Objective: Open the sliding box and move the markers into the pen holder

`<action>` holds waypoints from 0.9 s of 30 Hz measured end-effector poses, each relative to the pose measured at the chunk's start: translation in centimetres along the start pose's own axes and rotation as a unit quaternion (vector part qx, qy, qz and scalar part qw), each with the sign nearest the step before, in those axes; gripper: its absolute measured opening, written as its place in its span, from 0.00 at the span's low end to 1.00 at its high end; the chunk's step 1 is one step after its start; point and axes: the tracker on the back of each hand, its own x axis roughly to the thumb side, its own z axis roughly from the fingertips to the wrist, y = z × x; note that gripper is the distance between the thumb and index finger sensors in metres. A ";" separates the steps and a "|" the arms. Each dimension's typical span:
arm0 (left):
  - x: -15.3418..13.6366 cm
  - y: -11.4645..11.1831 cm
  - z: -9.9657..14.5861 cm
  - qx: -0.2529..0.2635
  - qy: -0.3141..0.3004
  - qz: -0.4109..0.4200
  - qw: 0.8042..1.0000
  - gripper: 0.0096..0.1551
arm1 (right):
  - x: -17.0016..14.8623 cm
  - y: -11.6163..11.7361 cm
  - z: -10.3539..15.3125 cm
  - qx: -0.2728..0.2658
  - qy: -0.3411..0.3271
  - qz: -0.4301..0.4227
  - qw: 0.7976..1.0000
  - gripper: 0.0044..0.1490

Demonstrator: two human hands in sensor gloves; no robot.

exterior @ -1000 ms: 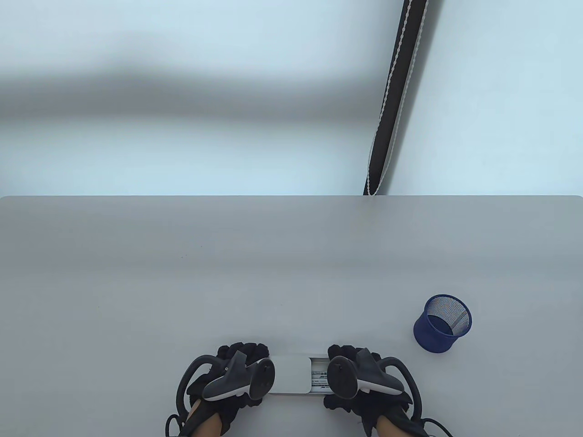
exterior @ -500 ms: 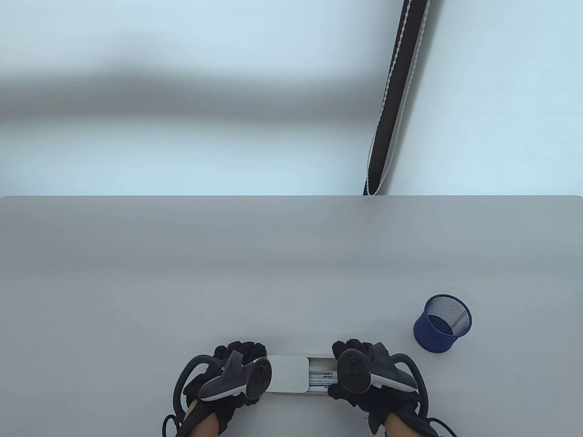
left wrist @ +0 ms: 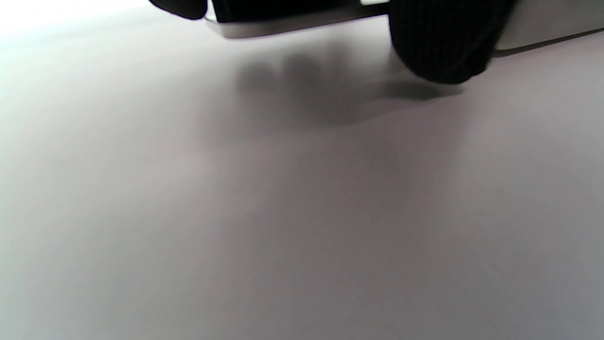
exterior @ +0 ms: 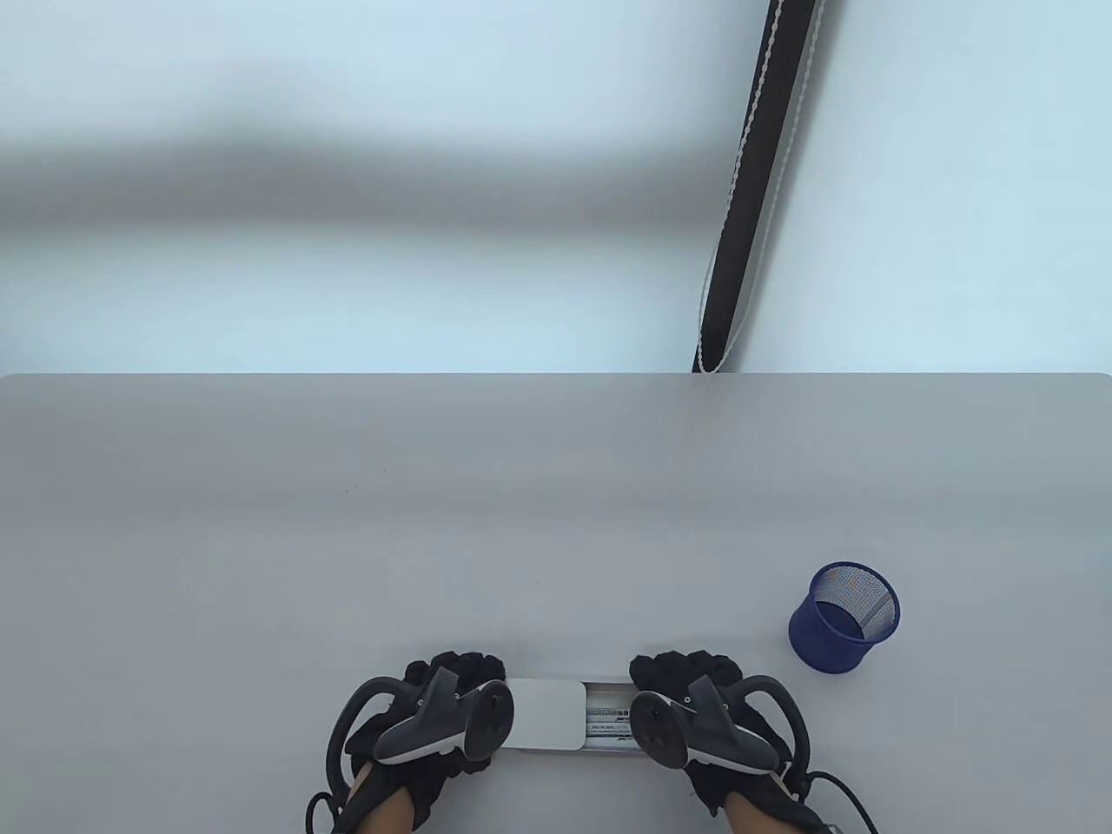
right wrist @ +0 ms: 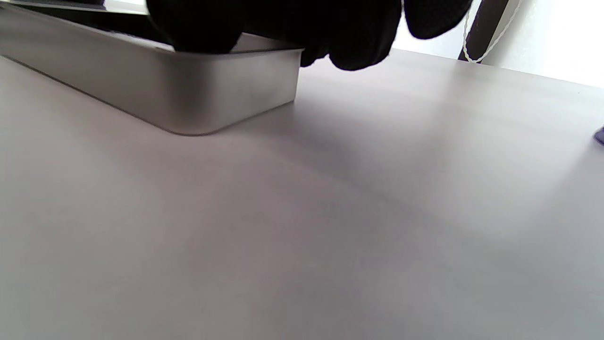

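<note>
A white sliding box [exterior: 546,714] lies near the table's front edge, between both hands. Its lid is slid partly to the left, and the gap at the right shows markers [exterior: 611,723] with printed labels. My left hand [exterior: 456,671] grips the box's left end; in the left wrist view its thumb [left wrist: 439,42] sits against the box [left wrist: 292,23]. My right hand [exterior: 686,673] holds the right end, and its fingers [right wrist: 283,23] curl over the rim of the box [right wrist: 188,89]. The blue mesh pen holder [exterior: 844,617] stands upright to the right.
The grey table [exterior: 521,521] ends at its far edge about halfway up the table view. Behind it a black pole with a white cord [exterior: 747,200] leans against the pale wall. A sliver of the pen holder [right wrist: 599,137] shows at the right wrist view's edge.
The lid has slid slightly left with my left hand, widening the gap over the markers. My right hand has shifted a little on the box's right end.
</note>
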 end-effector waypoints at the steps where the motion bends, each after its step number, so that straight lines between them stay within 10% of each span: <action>1: 0.0 0.0 0.0 0.000 0.000 -0.001 1.000 0.45 | 0.1 0.0 0.0 0.000 0.002 0.007 1.000 0.35; 27: 0.1 0.0 0.0 0.000 0.010 -0.006 1.000 0.46 | 1.2 1.3 -0.7 -0.034 -0.011 0.107 0.994 0.51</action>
